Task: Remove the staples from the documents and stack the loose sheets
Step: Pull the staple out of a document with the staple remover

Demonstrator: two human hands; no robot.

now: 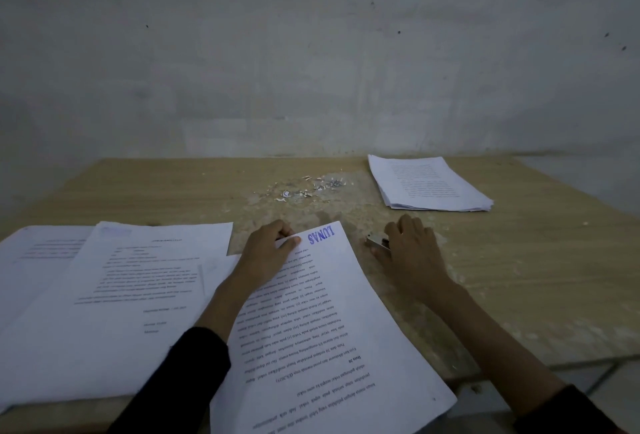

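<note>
A spread of printed documents (114, 281) is lying at the far left of the wooden worktop (519, 260), well to the left of the stamped document, several sheets overlapping and the topmost one facing the person. The stamped document (322, 329) itself is lying tilted in the middle foreground, its text upside down to the camera and a blue "LUNAS" stamp (321, 234) showing at its far corner, while its near end is hanging past the worktop's front edge. The left hand (268, 250), coming out of a dark sleeve (180, 381), is pinching that far corner just left of the stamp, thumb on top of the paper and the other fingers (282, 227) curling under the edge. Beyond the stamped document, toward the wall, a scatter of pulled staples and paper scraps (304, 188) is lying on the bare worktop. Just right of the stamped document's far corner, the right hand (410, 246) is resting palm down with its fingers closing over a small metal staple remover (377, 242), only the tool's left end showing. Farther right and back from the stamped document, a squared stack of loose sheets (429, 182) is sitting near the worktop's far edge
</note>
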